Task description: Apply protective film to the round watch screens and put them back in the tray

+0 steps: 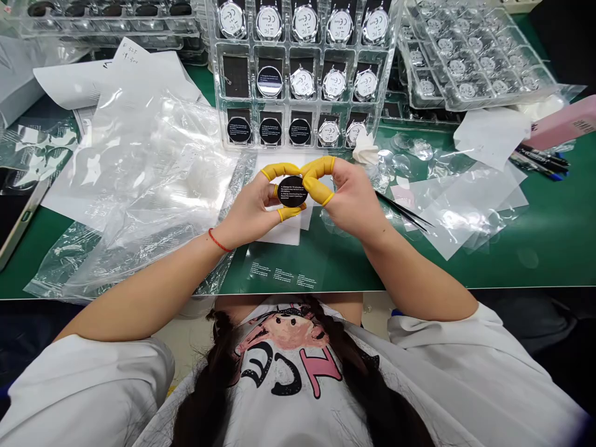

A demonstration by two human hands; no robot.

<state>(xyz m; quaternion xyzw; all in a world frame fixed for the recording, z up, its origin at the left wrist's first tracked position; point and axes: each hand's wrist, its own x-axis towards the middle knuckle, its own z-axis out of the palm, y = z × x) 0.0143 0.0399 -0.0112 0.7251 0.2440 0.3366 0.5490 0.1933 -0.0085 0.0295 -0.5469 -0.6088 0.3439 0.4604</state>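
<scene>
A round black watch face (pixel 292 192) with small white printed text is held up over the green table, its text side facing me. My left hand (pixel 258 202), in yellow finger cots, grips it by the edge between thumb and fingers. My right hand (pixel 342 186), also with yellow cots, has thumb and index finger pinched at the upper right edge of the face. Just beyond my hands stands a clear plastic tray (pixel 216 93) of watches; some show silver backs, several show black printed faces, and one compartment holds no watch.
Crumpled clear plastic bags (pixel 153 180) and papers cover the left. Black tweezers (pixel 405 211), clear film sheets (pixel 459 217), pens (pixel 540 162) and a pink bottle (pixel 565 121) lie right. More watch trays (pixel 484 56) are stacked behind. A printed clear film (pixel 282 273) lies near the front edge.
</scene>
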